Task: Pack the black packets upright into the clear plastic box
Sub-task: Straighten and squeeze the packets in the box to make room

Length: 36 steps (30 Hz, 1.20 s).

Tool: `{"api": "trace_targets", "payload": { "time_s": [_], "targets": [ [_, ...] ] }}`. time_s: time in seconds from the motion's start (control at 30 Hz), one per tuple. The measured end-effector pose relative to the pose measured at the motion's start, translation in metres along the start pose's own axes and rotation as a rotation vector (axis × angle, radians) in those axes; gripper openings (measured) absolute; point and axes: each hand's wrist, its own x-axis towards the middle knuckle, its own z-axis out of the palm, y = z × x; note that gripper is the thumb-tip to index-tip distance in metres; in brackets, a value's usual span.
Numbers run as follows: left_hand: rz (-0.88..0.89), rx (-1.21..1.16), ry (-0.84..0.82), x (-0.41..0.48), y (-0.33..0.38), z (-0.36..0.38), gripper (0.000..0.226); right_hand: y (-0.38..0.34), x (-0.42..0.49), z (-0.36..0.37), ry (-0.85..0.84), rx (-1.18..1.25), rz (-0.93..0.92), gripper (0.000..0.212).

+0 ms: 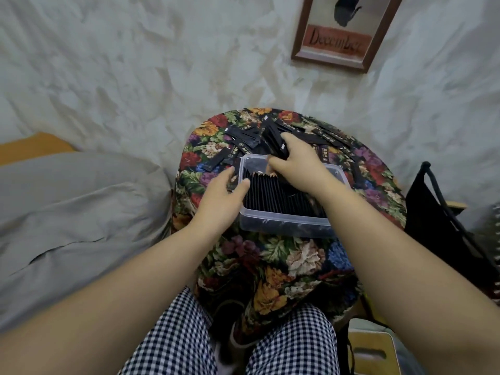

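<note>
- Well along, judging by the fill: clear plastic box (pixel 284 224) sitting mid-way on the floral-clothed counter (pixel 284 261), most of its length already taken by a tight row of black packets (pixel 276 193) standing on edge
- Still bare: a strip at the far end of the box, just under the right hand (pixel 295 163)
- Right hand curled round a small bundle (pixel 276 143) of packets, held tilted above the far rim, not yet down among the standing row
- Left hand (pixel 219 196) at the box's left wall, thumb inside against the end of the row, fingers on the outside, pinching the wall to steady it
- Left to pack: the bundle, plus loose packets (pixel 240 136) scattered flat on the counter beyond and beside the box
- Counts: one box; two hands; standing packets too close-set to number, several dozen at a guess; loose ones a dozen or more in sight, some hidden behind the right hand; number in the bundle cannot be told
</note>
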Motion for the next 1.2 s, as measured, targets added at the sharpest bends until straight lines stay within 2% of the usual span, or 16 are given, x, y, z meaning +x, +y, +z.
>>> {"api": "trace_targets", "payload": {
  "time_s": [0.07, 0.1, 0.23, 0.3, 0.37, 0.5, 0.63, 0.8, 1.03, 1.13, 1.2],
  "targets": [
    [0.075, -0.127, 0.06, -0.004, 0.009, -0.003, 0.053, -0.016, -0.003, 0.009, 0.013, 0.188, 0.032, 0.013],
    [0.073, -0.227, 0.032, -0.005, 0.013, -0.003, 0.054, -0.022, -0.005, 0.013, 0.023, 0.317, 0.056, 0.012],
    [-0.055, -0.532, -0.219, -0.004, 0.02, 0.005, 0.059, -0.037, -0.013, 0.027, 0.114, 0.824, 0.146, 0.005],
    [-0.042, -0.509, -0.274, -0.006, 0.021, 0.007, 0.054, -0.037, -0.015, 0.028, 0.214, 0.946, 0.162, 0.005],
    [0.037, -0.382, -0.301, -0.008, 0.021, 0.007, 0.056, -0.036, -0.017, 0.027, 0.286, 1.04, 0.18, 0.005],
    [0.114, -0.246, -0.315, -0.01, 0.025, 0.005, 0.054, -0.033, -0.021, 0.025, 0.347, 1.212, 0.228, 0.009],
    [0.171, -0.138, -0.218, -0.005, 0.026, 0.002, 0.042, -0.029, -0.02, 0.021, 0.39, 1.228, 0.244, 0.007],
    [0.239, -0.017, -0.208, -0.002, 0.033, 0.001, 0.035, -0.025, -0.018, 0.018, 0.388, 1.271, 0.238, 0.002],
    [0.266, -0.074, -0.075, 0.008, 0.051, 0.014, 0.033, -0.03, -0.004, 0.01, 0.443, 1.256, 0.194, 0.005],
    [0.255, -0.153, -0.04, 0.016, 0.06, 0.02, 0.028, -0.031, 0.005, 0.007, 0.487, 1.192, 0.219, 0.008],
    [0.298, -0.122, -0.04, 0.021, 0.06, 0.02, 0.033, -0.025, 0.008, 0.006, 0.476, 1.133, 0.262, 0.014]
  ]
}}
